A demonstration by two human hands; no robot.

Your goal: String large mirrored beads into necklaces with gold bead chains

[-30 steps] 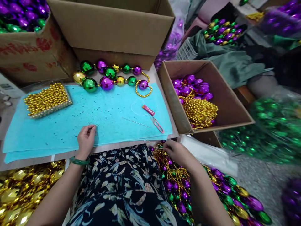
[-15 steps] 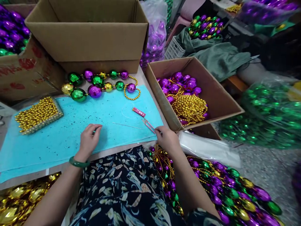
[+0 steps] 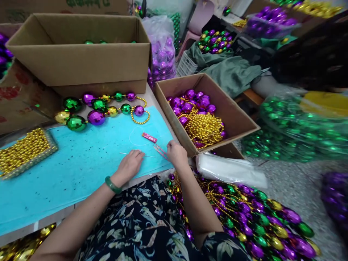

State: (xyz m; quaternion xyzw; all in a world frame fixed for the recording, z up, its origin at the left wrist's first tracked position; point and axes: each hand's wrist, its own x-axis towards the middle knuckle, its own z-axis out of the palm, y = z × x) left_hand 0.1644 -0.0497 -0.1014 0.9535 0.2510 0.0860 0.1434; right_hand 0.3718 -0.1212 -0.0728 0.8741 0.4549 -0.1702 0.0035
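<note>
My left hand (image 3: 130, 165), with a green bangle (image 3: 113, 185) at the wrist, lies over a long thin needle (image 3: 123, 153) on the blue cloth (image 3: 81, 156). Its fingers are stretched out, and they hide the needle's middle. Close to the cloth's right edge is my right hand (image 3: 177, 154), fingers curled; what they hold, if anything, is hidden. Thread snips (image 3: 160, 150) lie beside its fingertips, points away from me. Beyond them are a small pink packet (image 3: 149, 137) and a loop of thin thread (image 3: 130, 136).
A large bead string (image 3: 96, 117) lies at the back, before a tall carton (image 3: 81, 65). Gold beads (image 3: 25, 150) fill a tray at left. At right, an open carton (image 3: 231, 121) holds purple and gold beads. Below it are clear plastic bags (image 3: 231, 170) and many bead strings (image 3: 258, 217).
My left hand has moved right, onto the needle. My right hand has shifted slightly away from me past the snips' handles. The view has turned right.
</note>
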